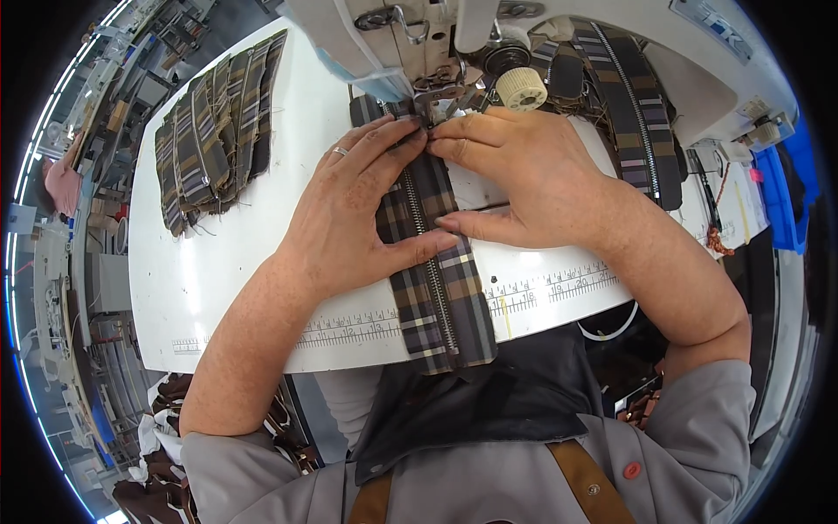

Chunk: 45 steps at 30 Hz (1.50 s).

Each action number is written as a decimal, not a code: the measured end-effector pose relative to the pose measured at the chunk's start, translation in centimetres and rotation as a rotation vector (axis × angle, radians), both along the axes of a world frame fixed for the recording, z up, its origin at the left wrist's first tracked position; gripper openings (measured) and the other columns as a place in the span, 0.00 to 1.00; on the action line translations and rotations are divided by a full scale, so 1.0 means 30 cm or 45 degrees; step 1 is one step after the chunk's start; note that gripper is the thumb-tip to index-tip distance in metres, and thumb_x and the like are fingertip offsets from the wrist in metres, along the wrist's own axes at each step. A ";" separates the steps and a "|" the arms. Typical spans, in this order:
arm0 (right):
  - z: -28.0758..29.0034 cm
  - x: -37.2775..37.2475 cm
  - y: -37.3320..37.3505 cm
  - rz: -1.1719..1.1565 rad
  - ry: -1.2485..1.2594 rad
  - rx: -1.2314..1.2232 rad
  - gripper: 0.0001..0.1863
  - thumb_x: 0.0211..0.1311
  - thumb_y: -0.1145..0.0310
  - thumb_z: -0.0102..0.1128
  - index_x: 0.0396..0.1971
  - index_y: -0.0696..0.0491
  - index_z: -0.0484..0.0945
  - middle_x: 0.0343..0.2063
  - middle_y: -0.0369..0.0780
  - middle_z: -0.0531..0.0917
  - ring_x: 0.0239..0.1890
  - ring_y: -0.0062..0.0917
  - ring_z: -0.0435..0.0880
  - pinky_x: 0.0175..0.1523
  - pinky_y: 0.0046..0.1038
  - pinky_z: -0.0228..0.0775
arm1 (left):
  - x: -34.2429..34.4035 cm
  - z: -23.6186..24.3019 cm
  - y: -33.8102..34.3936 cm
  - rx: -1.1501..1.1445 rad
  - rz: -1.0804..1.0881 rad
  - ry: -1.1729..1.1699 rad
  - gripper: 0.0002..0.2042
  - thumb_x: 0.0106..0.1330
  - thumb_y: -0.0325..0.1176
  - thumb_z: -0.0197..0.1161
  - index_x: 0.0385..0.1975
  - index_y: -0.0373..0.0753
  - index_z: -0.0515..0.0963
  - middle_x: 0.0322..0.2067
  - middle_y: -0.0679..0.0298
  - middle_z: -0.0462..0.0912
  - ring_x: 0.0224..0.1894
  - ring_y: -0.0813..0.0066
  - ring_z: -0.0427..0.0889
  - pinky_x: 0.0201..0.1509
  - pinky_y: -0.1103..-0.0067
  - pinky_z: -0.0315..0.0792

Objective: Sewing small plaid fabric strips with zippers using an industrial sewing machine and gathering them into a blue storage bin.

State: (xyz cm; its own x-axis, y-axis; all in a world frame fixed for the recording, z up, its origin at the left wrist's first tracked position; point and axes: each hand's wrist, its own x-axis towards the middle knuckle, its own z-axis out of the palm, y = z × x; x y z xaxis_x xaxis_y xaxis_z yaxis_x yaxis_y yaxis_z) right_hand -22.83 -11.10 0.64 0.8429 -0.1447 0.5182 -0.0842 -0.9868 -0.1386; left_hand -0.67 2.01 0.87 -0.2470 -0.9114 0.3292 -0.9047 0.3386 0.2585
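A plaid fabric strip with a metal zipper [434, 301] lies lengthwise under a sewing machine [406, 61], its near end reaching the table's front edge. My left hand [349, 210] rests on the strip's left side, fingers stretched toward the needle area [424, 113] and thumb lying over the zipper. From the right, my right hand [537, 179] has its fingertips beside the needle area and its thumb spread apart, touching the strip's right side. Both hands press the fabric flat rather than wrapping round it. The needle's exact contact with the cloth is hidden by fingers and machine parts.
More plaid pieces with zippers [218, 131] are stacked on the white table [236, 262] at the left. Similar zippered pieces [633, 105] lie right of the machine's cream knob [521, 89]. A ruler scale [349, 330] runs along the front edge. A blue bin [781, 201] stands far right.
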 end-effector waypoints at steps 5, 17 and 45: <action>-0.002 -0.003 0.002 -0.018 0.013 0.016 0.30 0.57 0.47 0.73 0.48 0.58 0.87 0.49 0.42 0.88 0.50 0.37 0.88 0.50 0.39 0.83 | -0.003 0.001 0.005 -0.026 -0.005 0.026 0.43 0.52 0.52 0.83 0.66 0.33 0.77 0.68 0.50 0.76 0.72 0.49 0.75 0.76 0.58 0.68; 0.004 -0.001 0.006 -0.025 0.050 0.018 0.30 0.58 0.48 0.72 0.50 0.58 0.87 0.51 0.42 0.88 0.52 0.38 0.88 0.51 0.40 0.83 | -0.003 0.009 0.012 -0.027 0.026 0.047 0.37 0.54 0.46 0.83 0.62 0.32 0.81 0.66 0.50 0.79 0.68 0.50 0.79 0.71 0.62 0.75; -0.002 -0.001 0.006 -0.002 -0.020 0.058 0.21 0.64 0.55 0.70 0.46 0.58 0.87 0.47 0.41 0.88 0.47 0.37 0.88 0.48 0.40 0.82 | 0.057 -0.016 -0.091 -0.120 0.123 -0.045 0.26 0.67 0.41 0.71 0.61 0.30 0.81 0.61 0.44 0.82 0.63 0.46 0.81 0.67 0.62 0.74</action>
State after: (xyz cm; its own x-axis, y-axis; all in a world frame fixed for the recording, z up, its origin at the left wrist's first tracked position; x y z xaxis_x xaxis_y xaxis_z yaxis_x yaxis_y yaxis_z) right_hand -22.85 -10.92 0.57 0.8344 -0.1696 0.5244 -0.0832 -0.9793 -0.1844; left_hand 1.05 -0.72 0.39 -0.1724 -0.8970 0.4070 -0.9424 0.2704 0.1968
